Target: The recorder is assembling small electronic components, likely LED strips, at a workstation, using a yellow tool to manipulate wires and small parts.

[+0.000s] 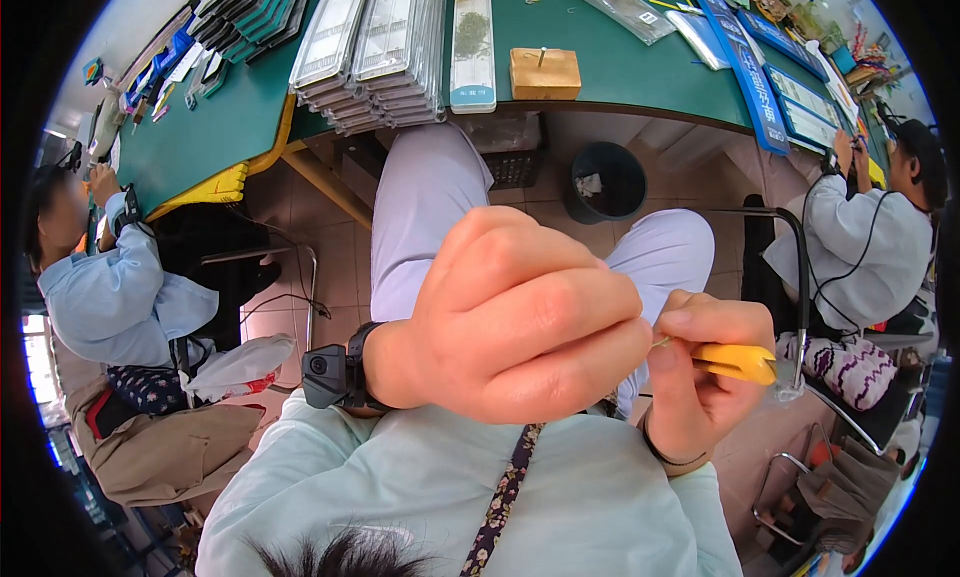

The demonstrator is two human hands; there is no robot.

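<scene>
My left hand (530,327) is held up close in the middle of the view, its fingers curled into a fist with the back of the hand showing. Whatever its fingertips pinch is hidden. Right beside it, my right hand (705,377) has thumb and forefinger pressed together. A short piece of thin pale strand (661,342) shows at that pinch, between the two hands. Tucked in my right hand is a yellow tool (738,363) with a dark slit at its end; its kind does not show. A black camera device (335,375) is strapped to my left wrist.
Ahead, a green table (520,27) bears stacked clear plastic cases (385,57), a flat case (472,47) with a tree picture, a wooden block (545,73) with a metal pin, and blue boxes (740,67). Below stands a dark bin (605,182). People sit left (120,287) and right (870,242).
</scene>
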